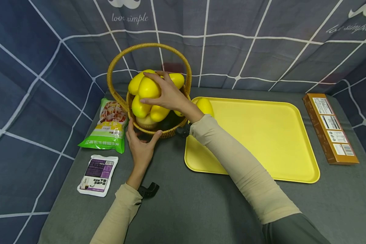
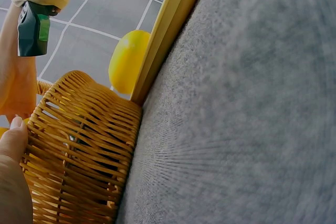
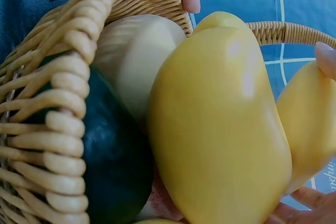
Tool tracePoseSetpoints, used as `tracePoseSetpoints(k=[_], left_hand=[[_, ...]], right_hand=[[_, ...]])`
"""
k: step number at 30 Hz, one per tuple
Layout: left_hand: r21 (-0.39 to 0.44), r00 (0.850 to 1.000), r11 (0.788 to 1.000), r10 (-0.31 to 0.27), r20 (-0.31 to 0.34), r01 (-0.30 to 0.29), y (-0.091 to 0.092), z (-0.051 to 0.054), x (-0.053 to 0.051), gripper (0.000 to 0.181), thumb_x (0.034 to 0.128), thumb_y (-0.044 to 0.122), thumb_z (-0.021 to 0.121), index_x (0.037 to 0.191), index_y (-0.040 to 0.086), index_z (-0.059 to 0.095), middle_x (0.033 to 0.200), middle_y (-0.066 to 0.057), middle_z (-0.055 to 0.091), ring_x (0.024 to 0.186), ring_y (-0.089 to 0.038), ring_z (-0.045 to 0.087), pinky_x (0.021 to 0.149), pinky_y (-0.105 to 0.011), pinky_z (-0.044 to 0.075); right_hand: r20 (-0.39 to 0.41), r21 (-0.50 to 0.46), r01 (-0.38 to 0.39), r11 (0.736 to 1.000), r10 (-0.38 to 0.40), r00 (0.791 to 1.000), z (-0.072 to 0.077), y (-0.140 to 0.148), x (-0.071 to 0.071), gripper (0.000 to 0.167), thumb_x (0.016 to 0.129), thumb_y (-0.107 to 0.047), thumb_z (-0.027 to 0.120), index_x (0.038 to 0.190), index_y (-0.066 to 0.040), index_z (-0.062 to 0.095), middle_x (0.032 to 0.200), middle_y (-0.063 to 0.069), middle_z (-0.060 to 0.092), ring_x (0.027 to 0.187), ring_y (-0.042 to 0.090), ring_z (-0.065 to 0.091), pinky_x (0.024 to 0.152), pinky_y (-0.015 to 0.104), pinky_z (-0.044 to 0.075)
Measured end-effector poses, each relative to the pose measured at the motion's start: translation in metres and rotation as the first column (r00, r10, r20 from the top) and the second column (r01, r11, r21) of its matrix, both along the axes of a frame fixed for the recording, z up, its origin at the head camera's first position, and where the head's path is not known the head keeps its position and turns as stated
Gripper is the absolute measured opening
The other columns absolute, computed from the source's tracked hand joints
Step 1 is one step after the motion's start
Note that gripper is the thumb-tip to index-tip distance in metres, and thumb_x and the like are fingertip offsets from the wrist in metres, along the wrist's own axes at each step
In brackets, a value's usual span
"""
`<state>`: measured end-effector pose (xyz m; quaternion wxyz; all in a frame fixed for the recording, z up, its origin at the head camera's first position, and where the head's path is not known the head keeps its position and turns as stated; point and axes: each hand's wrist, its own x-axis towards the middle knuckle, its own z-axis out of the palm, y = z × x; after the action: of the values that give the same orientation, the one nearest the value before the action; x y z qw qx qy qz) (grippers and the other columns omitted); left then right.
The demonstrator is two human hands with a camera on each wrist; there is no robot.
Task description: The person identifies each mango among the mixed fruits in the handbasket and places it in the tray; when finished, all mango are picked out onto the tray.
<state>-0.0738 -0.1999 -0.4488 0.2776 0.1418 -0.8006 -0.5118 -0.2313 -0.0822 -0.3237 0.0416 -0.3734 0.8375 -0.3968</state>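
Observation:
A wicker basket (image 1: pixel 167 135) with a tall hoop handle holds several yellow mangoes (image 3: pixel 220 129). Among them lie a dark green rounded thing (image 3: pixel 115 156) and a pale ribbed thing (image 3: pixel 139 51). My left hand (image 1: pixel 141 149) grips the basket's near left rim; its thumb (image 2: pixel 14 139) shows against the wicker (image 2: pixel 79 150) in the left wrist view. From above, my right hand (image 1: pixel 172 96) holds the topmost mango (image 1: pixel 147 88) between thumb and fingers, over the pile. One mango (image 1: pixel 205 106) lies on the yellow tray (image 1: pixel 262 135), at its left end.
Left of the basket lies a green food packet (image 1: pixel 105 130), with a white and purple pouch (image 1: pixel 98 175) nearer me. A brown box (image 1: pixel 330 130) stands right of the tray. Checked cloth (image 1: pixel 225 57) hangs behind the grey table surface (image 1: pixel 195 203).

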Motion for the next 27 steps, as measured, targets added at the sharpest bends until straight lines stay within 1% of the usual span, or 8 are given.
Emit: tracePoseSetpoints(k=[3,7,11,14,17,22,24,27], left_hand=[[0.001,1.0,1.0,0.002,0.0,-0.002,0.0,0.0,0.0,0.102,0.0771,0.034,0.084,0.156,0.028,0.02,0.149,-0.01,0.032,0.114,-0.026,0.048,0.073,-0.032,0.044],[0.001,1.0,1.0,0.001,0.0,-0.001,0.0,0.0,0.0,0.102,0.0767,0.037,0.084,0.156,0.028,0.02,0.149,-0.009,0.032,0.114,-0.026,0.048,0.072,-0.032,0.044],[-0.002,1.0,1.0,0.003,-0.002,-0.003,0.0,-0.001,-0.001,0.102,0.0769,0.038,0.084,0.157,0.027,0.02,0.15,-0.008,0.032,0.114,-0.025,0.048,0.073,-0.031,0.044],[0.002,1.0,1.0,0.001,-0.004,-0.001,0.0,-0.001,0.0,0.103,0.077,0.036,0.084,0.157,0.027,0.02,0.15,-0.008,0.031,0.114,-0.025,0.048,0.073,-0.031,0.044],[0.009,1.0,1.0,-0.004,-0.008,0.004,0.001,-0.001,0.0,0.103,0.0767,0.034,0.085,0.157,0.027,0.02,0.15,-0.009,0.031,0.114,-0.026,0.048,0.073,-0.033,0.044],[0.007,1.0,1.0,-0.012,-0.021,0.012,0.001,0.0,-0.001,0.103,0.0769,0.031,0.085,0.156,0.028,0.02,0.15,-0.01,0.031,0.114,-0.027,0.047,0.074,-0.036,0.044],[0.006,1.0,1.0,-0.013,-0.025,0.013,0.001,-0.001,-0.001,0.102,0.0774,0.03,0.085,0.156,0.028,0.02,0.149,-0.01,0.032,0.114,-0.027,0.047,0.074,-0.036,0.044],[0.002,1.0,1.0,-0.009,-0.022,0.009,0.0,-0.002,0.0,0.102,0.0775,0.031,0.084,0.156,0.028,0.02,0.148,-0.011,0.032,0.114,-0.027,0.047,0.074,-0.035,0.044]], right_hand=[[-0.011,-0.018,0.018,1.0,-0.018,1.0,0.0,0.002,0.001,0.088,0.079,-0.051,0.077,0.153,-0.026,0.035,0.155,0.016,0.024,0.139,0.025,0.037,0.105,0.037,0.042],[-0.035,-0.044,0.03,0.999,-0.031,0.999,-0.001,0.006,0.002,0.088,0.079,-0.05,0.078,0.152,-0.026,0.036,0.156,0.015,0.024,0.144,0.022,0.029,0.107,0.038,0.041],[-0.049,-0.061,0.027,0.998,-0.03,0.998,-0.002,0.01,0.004,0.087,0.079,-0.049,0.078,0.152,-0.025,0.037,0.156,0.014,0.023,0.143,0.023,0.031,0.106,0.038,0.041],[-0.068,-0.081,0.027,0.996,-0.032,0.997,-0.003,0.015,0.009,0.086,0.079,-0.048,0.079,0.151,-0.024,0.038,0.155,0.014,0.024,0.139,0.024,0.035,0.105,0.038,0.042],[-0.094,-0.119,0.025,0.993,-0.036,0.995,-0.005,0.023,0.014,0.085,0.078,-0.045,0.08,0.15,-0.023,0.04,0.155,0.014,0.025,0.139,0.025,0.035,0.106,0.039,0.041],[-0.097,-0.185,0.027,0.982,-0.045,0.994,-0.011,0.039,0.024,0.084,0.077,-0.042,0.082,0.149,-0.024,0.042,0.157,0.011,0.023,0.146,0.019,0.025,0.11,0.04,0.038],[-0.098,-0.193,0.031,0.981,-0.05,0.994,-0.012,0.045,0.028,0.084,0.077,-0.042,0.082,0.149,-0.026,0.042,0.158,0.009,0.022,0.147,0.016,0.022,0.111,0.041,0.037],[-0.115,-0.209,0.03,0.978,-0.055,0.992,-0.013,0.052,0.032,0.083,0.077,-0.042,0.082,0.149,-0.025,0.042,0.158,0.011,0.022,0.148,0.015,0.021,0.111,0.043,0.037]])
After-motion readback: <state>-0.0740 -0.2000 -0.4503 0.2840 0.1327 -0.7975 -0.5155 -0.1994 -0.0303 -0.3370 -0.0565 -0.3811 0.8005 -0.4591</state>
